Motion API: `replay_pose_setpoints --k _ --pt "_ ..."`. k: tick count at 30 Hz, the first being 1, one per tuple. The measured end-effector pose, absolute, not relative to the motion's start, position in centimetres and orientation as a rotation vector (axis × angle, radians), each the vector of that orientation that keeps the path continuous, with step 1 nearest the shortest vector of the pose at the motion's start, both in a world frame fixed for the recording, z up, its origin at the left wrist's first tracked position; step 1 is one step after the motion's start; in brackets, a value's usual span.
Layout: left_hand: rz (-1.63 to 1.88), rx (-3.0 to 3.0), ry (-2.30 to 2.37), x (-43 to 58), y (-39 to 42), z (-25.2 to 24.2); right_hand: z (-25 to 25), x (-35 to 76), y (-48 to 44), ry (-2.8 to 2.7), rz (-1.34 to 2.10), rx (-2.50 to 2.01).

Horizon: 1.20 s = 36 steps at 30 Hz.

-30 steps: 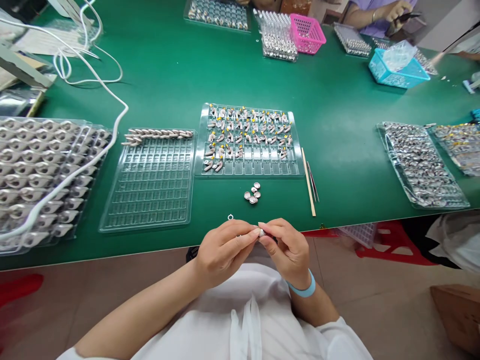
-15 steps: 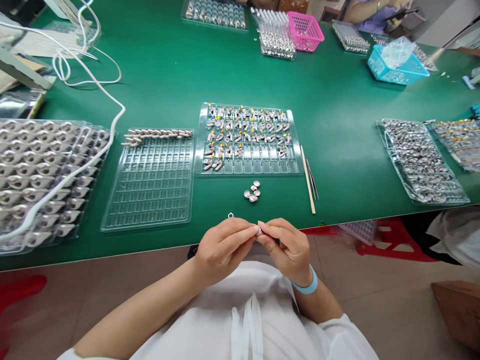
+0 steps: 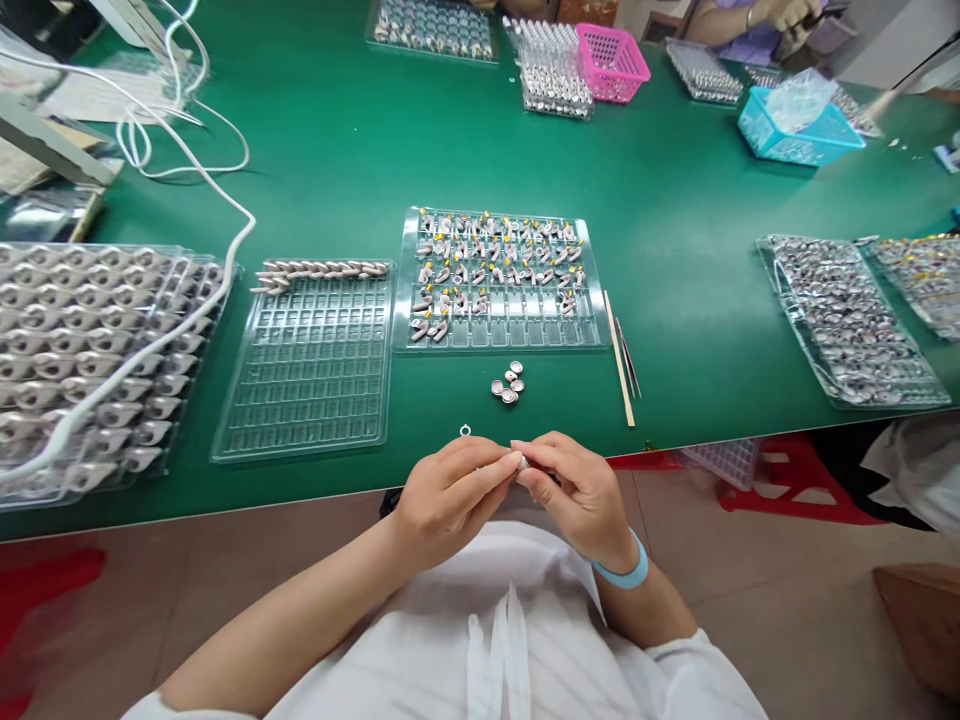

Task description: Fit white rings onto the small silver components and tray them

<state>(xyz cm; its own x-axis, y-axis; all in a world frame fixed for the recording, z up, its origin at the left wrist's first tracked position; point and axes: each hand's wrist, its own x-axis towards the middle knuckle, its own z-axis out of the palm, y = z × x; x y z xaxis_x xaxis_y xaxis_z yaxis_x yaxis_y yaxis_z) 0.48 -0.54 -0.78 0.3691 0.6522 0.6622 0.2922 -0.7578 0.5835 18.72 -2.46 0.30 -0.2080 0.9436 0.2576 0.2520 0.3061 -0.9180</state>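
Note:
My left hand (image 3: 450,495) and my right hand (image 3: 581,495) meet at the table's front edge, fingertips pinched together on a small silvery part (image 3: 523,462). Fingers cover most of that part, so its exact kind is hidden. Just beyond the fingertips lies a small pile of round metal caps (image 3: 509,396). Near my left knuckles rests a small white ring (image 3: 465,430). Farther off, a clear tray (image 3: 525,333) holds rows of small beige hooked pieces with yellow tips. Right of it lie a wooden stick (image 3: 619,360) and a pair of tweezers (image 3: 630,360).
To the left are a mostly bare clear tray (image 3: 307,400), stacked trays of beige pieces (image 3: 82,340) and a white cable (image 3: 244,225). At right lies a tray of metal parts (image 3: 847,320). Pink (image 3: 611,65) and blue baskets (image 3: 802,140) stand at the back, near another person's hand (image 3: 791,15).
The view has shifted slightly. Both hands stay pinched on the small part, with my right fingers turned a little around it. At the back, the other person's hands have moved.

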Motion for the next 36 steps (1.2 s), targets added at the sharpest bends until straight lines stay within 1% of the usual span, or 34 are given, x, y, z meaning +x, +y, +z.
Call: replay_pose_setpoints --k 6,11,28,33,36 --pt "1.319 2.336 0.909 0.4 -1.1 -1.0 0.0 17.9 -3.2 -1.730 0.661 -1.080" --pt "1.312 2.348 0.881 0.2 -1.1 -1.0 -0.7 17.6 -3.5 -1.756 0.533 -1.048" --pt "1.282 2.397 0.922 0.0 -1.4 -0.7 -0.3 17.5 -3.4 -1.751 0.674 -1.053" --pt "1.213 2.165 0.851 0.0 -1.5 0.1 -0.4 17.9 -3.4 -1.739 0.694 -1.020" --pt "1.061 1.795 0.872 -0.3 -1.3 0.9 -0.4 18.1 -3.4 -1.746 0.702 -0.964"
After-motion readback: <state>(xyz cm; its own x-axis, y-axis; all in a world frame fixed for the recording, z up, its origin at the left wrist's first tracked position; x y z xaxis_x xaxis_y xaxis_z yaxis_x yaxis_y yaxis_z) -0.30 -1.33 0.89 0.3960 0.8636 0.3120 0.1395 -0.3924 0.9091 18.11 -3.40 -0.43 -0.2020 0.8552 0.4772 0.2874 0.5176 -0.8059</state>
